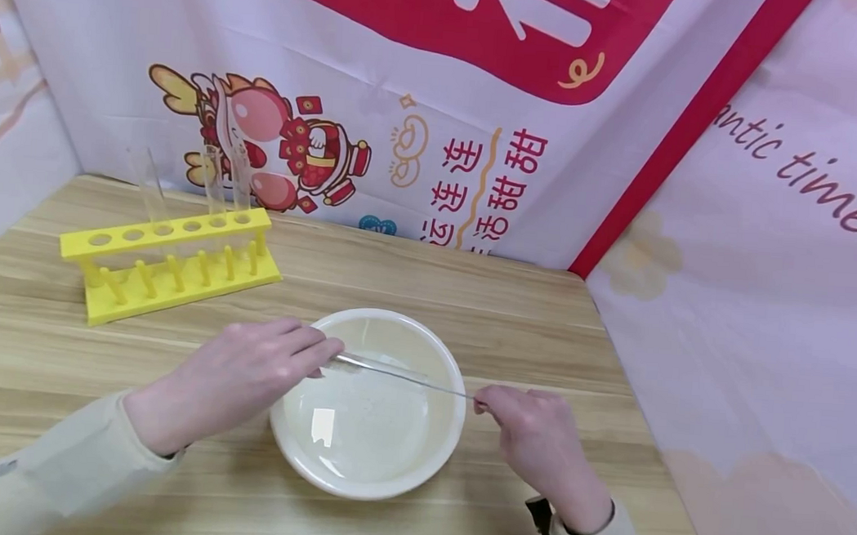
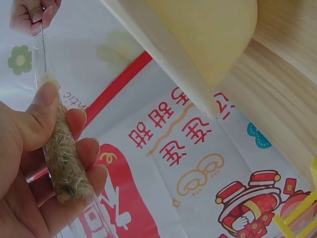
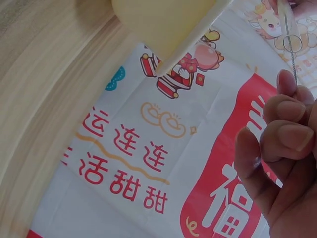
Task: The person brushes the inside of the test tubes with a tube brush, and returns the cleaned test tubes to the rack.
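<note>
My left hand point(image 1: 245, 375) grips a clear glass test tube point(image 2: 38, 57) between thumb and fingers. Inside the tube sit the pale bristles of a test tube brush point(image 2: 69, 163), seen close up in the left wrist view. The brush's thin twisted wire point(image 3: 293, 67) comes out of the tube's open end. At the wire's far end, my right hand point(image 1: 539, 434) pinches it with curled fingers. Tube and wire lie nearly level, tilted slightly down to the right, over a round white basin point(image 1: 458, 417). Clear liquid with bright reflections lies in the basin.
A yellow test tube rack point(image 1: 172, 239) stands at the back left of the wooden table point(image 1: 528, 331), with three clear tubes upright in it. Printed cloths point(image 1: 381, 76) hang behind and at both sides.
</note>
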{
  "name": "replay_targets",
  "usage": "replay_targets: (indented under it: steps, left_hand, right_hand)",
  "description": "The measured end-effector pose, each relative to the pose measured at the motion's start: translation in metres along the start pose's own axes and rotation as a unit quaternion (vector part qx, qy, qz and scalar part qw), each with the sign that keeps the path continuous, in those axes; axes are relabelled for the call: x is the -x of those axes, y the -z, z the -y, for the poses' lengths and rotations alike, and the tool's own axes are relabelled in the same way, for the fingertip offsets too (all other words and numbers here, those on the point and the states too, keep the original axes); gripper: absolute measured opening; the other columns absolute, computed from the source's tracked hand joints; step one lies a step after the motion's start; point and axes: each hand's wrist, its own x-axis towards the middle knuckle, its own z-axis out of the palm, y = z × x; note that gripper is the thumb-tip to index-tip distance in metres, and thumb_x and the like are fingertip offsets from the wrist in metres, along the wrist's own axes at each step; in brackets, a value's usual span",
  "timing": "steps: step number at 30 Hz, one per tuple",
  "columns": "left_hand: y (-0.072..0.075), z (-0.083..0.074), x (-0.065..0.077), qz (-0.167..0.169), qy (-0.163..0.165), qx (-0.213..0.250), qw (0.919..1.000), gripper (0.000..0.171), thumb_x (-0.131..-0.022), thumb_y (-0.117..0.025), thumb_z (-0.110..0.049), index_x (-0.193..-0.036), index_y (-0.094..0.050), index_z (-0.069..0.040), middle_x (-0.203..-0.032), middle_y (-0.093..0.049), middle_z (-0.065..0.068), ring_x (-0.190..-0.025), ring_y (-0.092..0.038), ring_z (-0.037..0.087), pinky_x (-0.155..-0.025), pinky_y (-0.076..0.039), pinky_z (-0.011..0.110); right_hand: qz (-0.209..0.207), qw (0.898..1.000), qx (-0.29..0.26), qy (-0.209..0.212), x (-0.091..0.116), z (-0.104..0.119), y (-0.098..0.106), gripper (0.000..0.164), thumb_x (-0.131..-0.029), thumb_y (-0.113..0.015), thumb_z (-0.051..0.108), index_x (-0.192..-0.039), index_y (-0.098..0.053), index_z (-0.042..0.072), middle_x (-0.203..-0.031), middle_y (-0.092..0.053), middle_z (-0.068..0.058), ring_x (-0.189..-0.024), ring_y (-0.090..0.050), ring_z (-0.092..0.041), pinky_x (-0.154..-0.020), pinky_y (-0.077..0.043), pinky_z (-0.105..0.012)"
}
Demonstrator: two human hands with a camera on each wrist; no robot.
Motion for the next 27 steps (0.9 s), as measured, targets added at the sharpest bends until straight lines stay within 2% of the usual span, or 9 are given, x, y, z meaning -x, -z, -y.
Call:
replay_targets:
  steps: [5, 10, 16, 22, 27]
  left_hand:
    - [0.001, 0.001, 0.001, 0.005, 0.002, 0.004, 1.0000, 0.038, -0.077, -0.083, -0.006, -0.112, -0.071, -0.004, -0.098, -0.070, 0.008, -0.085, -0.067, 0.024, -0.062, -0.060, 0.038]
    - [0.002, 0.001, 0.001, 0.005, 0.001, 0.002, 1.0000, 0.039, -0.074, -0.084, -0.005, -0.111, -0.071, -0.004, -0.097, -0.070, 0.008, -0.085, -0.067, 0.024, -0.062, -0.060, 0.038]
    - [0.002, 0.002, 0.003, 0.007, 0.001, 0.001, 1.0000, 0.039, -0.075, -0.084, -0.005, -0.111, -0.071, -0.004, -0.097, -0.070, 0.008, -0.085, -0.066, 0.024, -0.062, -0.059, 0.038]
    - [0.003, 0.003, 0.004, 0.003, -0.002, 0.000, 1.0000, 0.041, -0.073, -0.085, -0.004, -0.111, -0.071, -0.003, -0.096, -0.069, 0.009, -0.083, -0.066, 0.024, -0.061, -0.059, 0.037]
    - [0.005, 0.003, 0.004, -0.002, -0.001, 0.002, 1.0000, 0.040, -0.073, -0.084, -0.002, -0.111, -0.070, -0.004, -0.095, -0.069, 0.008, -0.082, -0.065, 0.023, -0.060, -0.059, 0.037]
  right_hand:
    - [0.011, 1.000, -0.022, -0.001, 0.001, -0.002, 0.003, 0.020, -0.082, -0.059, -0.001, -0.081, -0.064, 0.019, -0.068, -0.063, 0.015, -0.044, -0.046, -0.002, -0.037, -0.032, -0.018]
    - [0.035, 0.998, -0.059, -0.012, 0.004, -0.004, 0.007, 0.023, -0.076, -0.066, -0.003, -0.082, -0.065, 0.019, -0.070, -0.064, 0.015, -0.050, -0.051, 0.001, -0.039, -0.036, -0.016]
    - [0.049, 0.994, -0.094, -0.022, 0.004, -0.007, 0.011, 0.039, -0.065, -0.057, -0.015, -0.081, -0.065, 0.019, -0.066, -0.059, 0.016, -0.053, -0.047, 0.005, -0.043, -0.037, -0.013]
    - [0.077, 0.990, -0.114, -0.042, 0.007, -0.008, 0.015, 0.042, -0.065, -0.055, -0.017, -0.081, -0.064, 0.021, -0.064, -0.054, 0.017, -0.054, -0.043, 0.007, -0.046, -0.037, -0.012]
    - [0.083, 0.987, -0.130, -0.042, 0.008, -0.010, 0.019, 0.042, -0.066, -0.054, -0.018, -0.081, -0.065, 0.020, -0.066, -0.055, 0.017, -0.055, -0.044, 0.007, -0.047, -0.039, -0.012]
